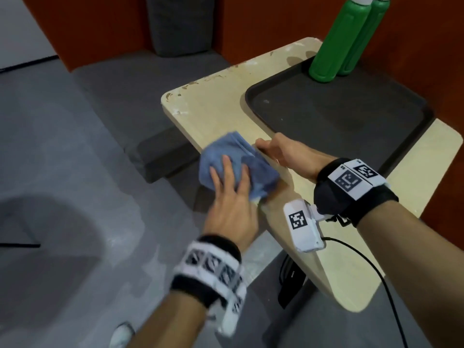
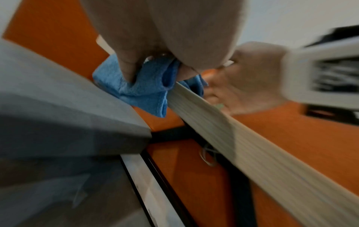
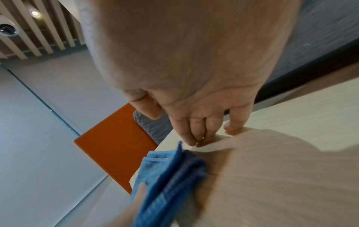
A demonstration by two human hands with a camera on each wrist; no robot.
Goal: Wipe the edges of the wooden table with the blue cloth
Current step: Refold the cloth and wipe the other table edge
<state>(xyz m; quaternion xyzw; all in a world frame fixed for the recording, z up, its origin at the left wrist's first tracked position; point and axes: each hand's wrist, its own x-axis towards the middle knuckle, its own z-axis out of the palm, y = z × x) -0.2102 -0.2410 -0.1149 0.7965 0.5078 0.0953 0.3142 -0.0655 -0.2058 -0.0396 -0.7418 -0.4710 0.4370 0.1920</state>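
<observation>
The pale wooden table (image 1: 216, 109) has a worn left edge. A folded blue cloth (image 1: 238, 156) wraps over that edge near its middle. My left hand (image 1: 229, 187) grips the cloth from the outside, fingers spread over it. In the left wrist view my left hand (image 2: 165, 38) pinches the cloth (image 2: 145, 86) round the table's edge (image 2: 252, 145), thumb below. My right hand (image 1: 271, 146) holds nothing and rests beside the cloth. In the right wrist view its fingertips (image 3: 194, 138) press on the tabletop (image 3: 291, 153) just behind the cloth (image 3: 165, 176).
A black tray (image 1: 339, 116) lies on the table right of my hands, with two green bottles (image 1: 336, 41) at its far corner. A grey bench seat (image 1: 113, 96) runs along the table's left side, orange panels behind it. A black cable (image 1: 376, 272) hangs by my right wrist.
</observation>
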